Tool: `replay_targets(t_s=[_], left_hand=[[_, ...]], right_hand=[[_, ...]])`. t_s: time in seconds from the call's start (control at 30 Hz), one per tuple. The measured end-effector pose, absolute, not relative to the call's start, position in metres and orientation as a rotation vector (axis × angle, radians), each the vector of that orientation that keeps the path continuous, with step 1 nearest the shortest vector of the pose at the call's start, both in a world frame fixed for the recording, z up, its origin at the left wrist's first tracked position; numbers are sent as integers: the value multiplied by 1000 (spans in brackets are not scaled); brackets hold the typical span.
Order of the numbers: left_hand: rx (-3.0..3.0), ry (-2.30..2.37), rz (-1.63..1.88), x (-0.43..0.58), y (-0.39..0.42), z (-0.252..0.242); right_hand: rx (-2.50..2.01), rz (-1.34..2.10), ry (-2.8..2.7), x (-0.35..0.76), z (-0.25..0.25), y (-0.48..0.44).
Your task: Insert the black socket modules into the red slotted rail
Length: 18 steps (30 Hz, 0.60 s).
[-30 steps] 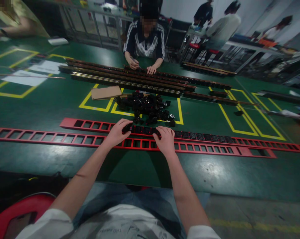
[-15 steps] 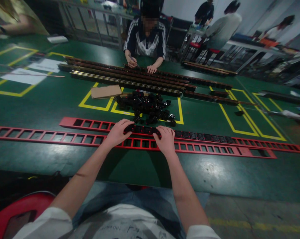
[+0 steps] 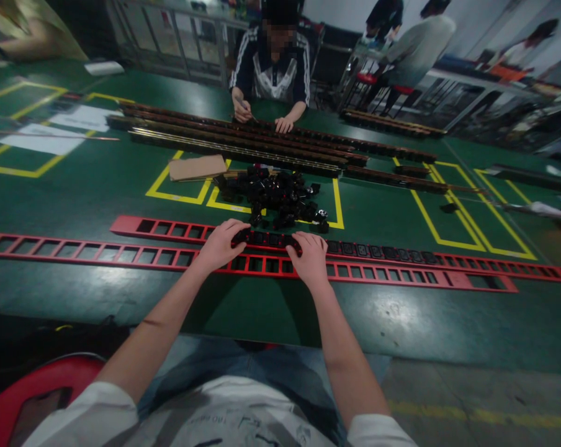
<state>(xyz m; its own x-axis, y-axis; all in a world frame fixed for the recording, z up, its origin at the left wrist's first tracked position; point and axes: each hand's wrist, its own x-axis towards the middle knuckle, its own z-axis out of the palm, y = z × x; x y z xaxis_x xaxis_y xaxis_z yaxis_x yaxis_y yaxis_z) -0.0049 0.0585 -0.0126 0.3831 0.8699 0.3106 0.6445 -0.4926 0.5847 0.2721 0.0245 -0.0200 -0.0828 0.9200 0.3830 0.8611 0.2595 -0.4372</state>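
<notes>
Two long red slotted rails lie side by side across the table. Black sockets [image 3: 376, 251] fill many slots of the far rail [image 3: 175, 230]; the near rail [image 3: 122, 255] has open slots. My left hand [image 3: 221, 246] is closed across the far rail, its thumb on the near side and fingers on the far side, with black sockets under the grip. Likewise, my right hand [image 3: 310, 253] is closed on the same rail further right, its fingertips partly hidden. Between the hands, several seated sockets [image 3: 275, 239] show. Just beyond lies a heap of black parts [image 3: 280, 195].
A brown cardboard piece [image 3: 197, 167] lies left of the heap. Long dark bars [image 3: 243, 149] stretch across behind it, where a co-worker's hands [image 3: 284, 124] work. White papers [image 3: 43, 138] are at the left. A red stool [image 3: 52, 397] stands by my left side.
Both hands keep their places on the far rail. The view has shifted very slightly; the co-worker's hand with a thin tool has moved a little.
</notes>
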Motion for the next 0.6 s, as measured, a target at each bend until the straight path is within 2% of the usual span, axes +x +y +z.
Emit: replay_targets(t_s=[0.6], left_hand=[[2293,1351,826,-4,57,-10]], right_hand=[[-1608,130,-1950,272,-19,24]])
